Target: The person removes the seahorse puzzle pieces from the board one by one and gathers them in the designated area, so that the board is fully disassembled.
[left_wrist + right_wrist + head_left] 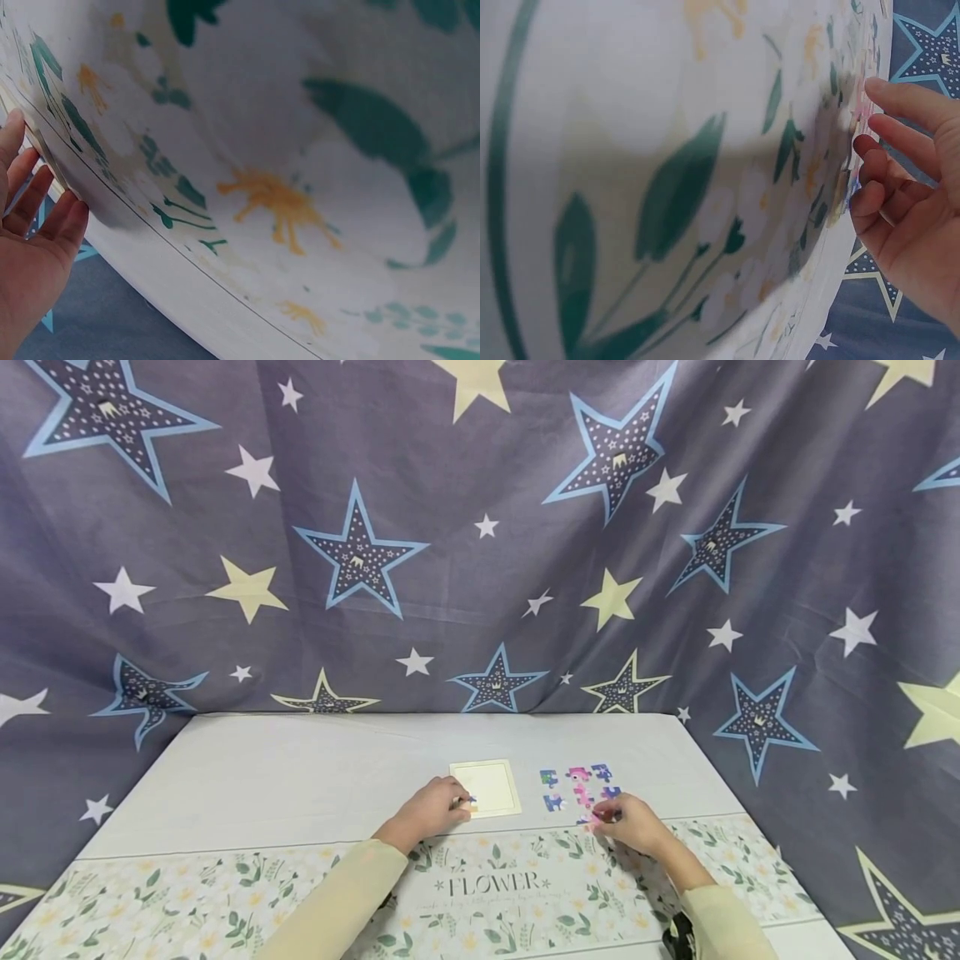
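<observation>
A pale square puzzle tray [516, 793] lies flat on the table. A small blue-and-orange jigsaw piece [472, 805] shows in its near left corner. My left hand [432, 810] is at that corner, fingertips beside the piece; the left wrist view has its loosely bent fingers [56, 214] along the tray's edge. To the right lie several jigsaw pieces [580, 774] in pink, blue and purple. Over the nearest pink ones is my right hand [633, 824], its fingertips touching them and partly covering them. Seen from the right wrist, the fingers [907, 105] are spread, some of them bent.
A white table cover [300, 777] with a floral band and the word FLOWER [493, 883] lies under everything. Behind and at both sides hangs a dark curtain [450, 635] printed with stars. A blue-and-green piece [549, 777] lies between the tray and the pink pieces.
</observation>
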Demonstrator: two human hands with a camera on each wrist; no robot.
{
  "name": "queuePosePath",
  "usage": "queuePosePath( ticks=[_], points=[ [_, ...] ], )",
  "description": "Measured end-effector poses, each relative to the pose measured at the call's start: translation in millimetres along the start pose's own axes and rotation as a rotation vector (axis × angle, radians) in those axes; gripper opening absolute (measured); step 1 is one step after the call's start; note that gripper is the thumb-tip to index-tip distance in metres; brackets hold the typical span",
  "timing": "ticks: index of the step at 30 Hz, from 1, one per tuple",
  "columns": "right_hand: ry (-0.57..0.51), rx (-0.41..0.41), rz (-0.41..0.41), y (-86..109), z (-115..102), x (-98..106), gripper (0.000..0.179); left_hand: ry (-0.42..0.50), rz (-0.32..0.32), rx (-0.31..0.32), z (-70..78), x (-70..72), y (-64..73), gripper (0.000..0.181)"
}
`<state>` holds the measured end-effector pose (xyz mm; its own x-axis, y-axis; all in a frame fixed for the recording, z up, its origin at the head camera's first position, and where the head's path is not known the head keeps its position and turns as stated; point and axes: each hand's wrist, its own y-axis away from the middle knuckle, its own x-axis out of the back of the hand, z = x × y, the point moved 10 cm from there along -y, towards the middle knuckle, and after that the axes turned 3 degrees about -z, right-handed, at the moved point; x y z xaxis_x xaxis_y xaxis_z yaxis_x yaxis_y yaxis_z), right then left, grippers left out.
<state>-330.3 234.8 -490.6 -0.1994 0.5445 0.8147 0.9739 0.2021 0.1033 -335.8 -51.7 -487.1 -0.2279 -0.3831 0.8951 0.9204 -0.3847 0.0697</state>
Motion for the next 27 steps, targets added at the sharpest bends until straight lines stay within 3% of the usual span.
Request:
queuePosePath(
  ticks=[11, 19, 27],
  points=[
    [-0.040, 0.101, 0.048, -5.9, -17.6, 9.7, 0.027, -0.006, 0.006, -0.008, 0.8, 1.0, 0.6, 0.031],
    [-0.204, 0.119, 0.024, -18.1, -40.7, -3.9, 0.025, -0.015, 0.010, -0.012, -0.6, 1.6, 1.1, 0.032],
    [-0.093, 0.190, 0.031, -26.6, -75.3, -23.5, 0.022, -0.029, 0.012, -0.023, 1.3, 1.7, 2.1, 0.030]
  ],
)
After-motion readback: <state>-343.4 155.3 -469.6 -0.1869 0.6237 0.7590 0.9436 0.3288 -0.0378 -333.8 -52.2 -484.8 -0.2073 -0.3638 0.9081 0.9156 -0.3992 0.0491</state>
